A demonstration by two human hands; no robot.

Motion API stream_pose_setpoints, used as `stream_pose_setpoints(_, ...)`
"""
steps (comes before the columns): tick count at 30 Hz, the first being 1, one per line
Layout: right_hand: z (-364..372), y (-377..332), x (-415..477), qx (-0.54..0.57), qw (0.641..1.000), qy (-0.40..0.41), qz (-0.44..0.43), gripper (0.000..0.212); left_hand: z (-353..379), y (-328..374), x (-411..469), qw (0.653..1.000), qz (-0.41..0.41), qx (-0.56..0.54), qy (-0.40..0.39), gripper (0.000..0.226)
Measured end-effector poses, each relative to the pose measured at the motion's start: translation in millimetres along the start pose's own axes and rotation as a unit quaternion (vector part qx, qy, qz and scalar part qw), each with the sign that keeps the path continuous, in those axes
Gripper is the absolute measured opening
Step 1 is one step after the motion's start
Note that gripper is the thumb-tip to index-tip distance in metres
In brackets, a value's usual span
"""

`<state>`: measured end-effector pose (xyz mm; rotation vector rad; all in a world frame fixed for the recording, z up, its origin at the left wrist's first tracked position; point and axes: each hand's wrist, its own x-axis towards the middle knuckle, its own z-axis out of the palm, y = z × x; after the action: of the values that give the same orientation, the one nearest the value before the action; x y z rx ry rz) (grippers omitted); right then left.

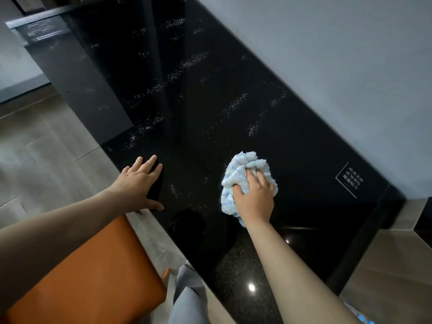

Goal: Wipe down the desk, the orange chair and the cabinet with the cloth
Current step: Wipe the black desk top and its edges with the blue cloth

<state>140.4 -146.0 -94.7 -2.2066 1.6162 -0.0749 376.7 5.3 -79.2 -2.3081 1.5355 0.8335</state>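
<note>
A glossy black desk top (210,108) runs from the near right to the far left, streaked with pale wet smears. My right hand (254,195) presses a bunched light-blue fluffy cloth (243,169) flat on the desk near its front part. Fingers spread, my left hand (138,183) rests open on the desk's near edge, with the thumb over the rim. The orange chair (93,277) sits at the bottom left, just below my left forearm. The cabinet is not in view.
A grey wall (339,66) borders the desk's far side. A white printed label (350,180) is on the desk at the right. Wood-look floor (42,148) lies to the left. My light trouser leg (187,298) shows between chair and desk.
</note>
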Motion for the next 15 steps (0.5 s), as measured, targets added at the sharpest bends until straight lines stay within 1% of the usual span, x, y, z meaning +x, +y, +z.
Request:
stream_pose_setpoints(5, 8, -7, -26, 0.003, 1.0, 0.001, 0.003, 0.059, 13, -4, 2, 1.0, 0.002, -0.015, 0.027, 0.114)
stream_pose_setpoints(15, 26, -26, -73, 0.007, 1.0, 0.017, 0.017, 0.059, 18, -8, 7, 0.998, 0.013, -0.04, 0.04, 0.115)
